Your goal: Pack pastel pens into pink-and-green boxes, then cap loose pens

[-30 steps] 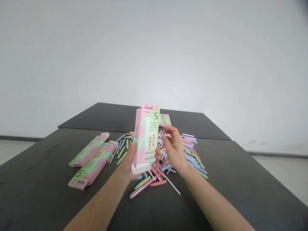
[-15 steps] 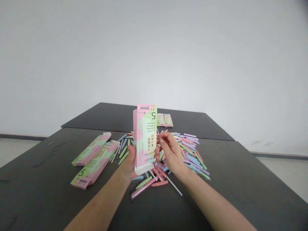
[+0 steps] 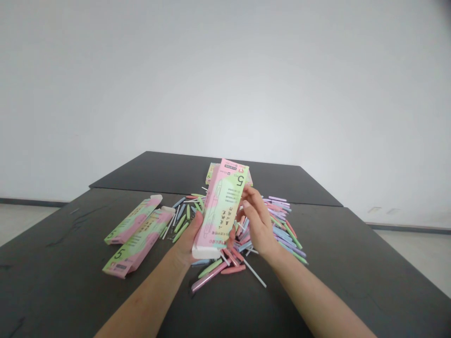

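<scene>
A pink and green pen box (image 3: pixel 225 211), printed with a 5 and upside-down lettering, leans to the right above the table. My left hand (image 3: pixel 187 239) is closed round its lower part, the thumb along the left side; other fingertips show at its lower right edge. At its right edge is my right hand (image 3: pixel 260 225), fingers loosely bent and apart; whether they touch the cardboard I cannot tell. A white end flap (image 3: pixel 206 253) shows at the bottom. Beneath both hands lies a heap of pastel pens (image 3: pixel 282 230), partly hidden by the box.
Two similar boxes (image 3: pixel 141 241) lie at the left, white end flaps sticking out. More boxes (image 3: pixel 210 172) lie at the back, partly behind the held one. A white stick (image 3: pixel 255 273) and a pink pen (image 3: pixel 209 278) lie at the front of the heap on the dark table (image 3: pixel 352 281).
The held box has tipped from nearly upright to a rightward lean, its top shifting right and slightly down. My right hand has moved slightly right. Another box at the back now shows.
</scene>
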Tool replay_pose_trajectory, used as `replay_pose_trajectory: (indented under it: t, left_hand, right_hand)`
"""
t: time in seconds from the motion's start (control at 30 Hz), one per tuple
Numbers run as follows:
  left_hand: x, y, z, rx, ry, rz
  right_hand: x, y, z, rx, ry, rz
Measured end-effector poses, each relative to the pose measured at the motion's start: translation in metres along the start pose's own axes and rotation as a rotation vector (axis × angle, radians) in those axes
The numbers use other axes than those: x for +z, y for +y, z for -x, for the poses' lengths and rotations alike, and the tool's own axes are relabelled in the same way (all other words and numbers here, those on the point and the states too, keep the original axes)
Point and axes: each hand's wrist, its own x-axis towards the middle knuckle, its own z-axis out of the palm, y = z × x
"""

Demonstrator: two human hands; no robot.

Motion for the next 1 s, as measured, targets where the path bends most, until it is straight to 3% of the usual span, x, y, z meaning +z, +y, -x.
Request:
replay_pose_trajectory:
  t: [0.23, 0.4, 0.6, 0.7, 0.83, 1.0]
  left_hand:
    - [-0.004, -0.001, 0.001, -0.125, -0.051, -0.057]
    - [-0.009, 0.004, -0.001, -0.193, 0.014, -0.026]
    - [-0.01, 0.007, -0.008, 0.222, 0.285, -0.152]
    - [-0.003, 0.006, -0.012, 0.312, 0.336, -0.303]
    - [-0.004, 0.003, -0.012, 0.419, 0.396, -0.414]
    - [-0.014, 0.003, -0.009, 0.468, 0.409, -0.44]
  right_hand:
    - [-0.013, -0.014, -0.014, -0.042, 0.086, -0.025]
    - [-0.019, -0.014, -0.023, 0.118, 0.157, -0.179]
    - [-0.014, 0.0, -0.027, 0.349, 0.253, -0.484]
    - [-0.004, 0.008, -0.023, 0.456, 0.263, -0.579]
    - [0.012, 0.017, -0.011, 0.557, 0.163, -0.588]
    - [0.02, 0.024, -0.001, 0.563, 0.045, -0.485]
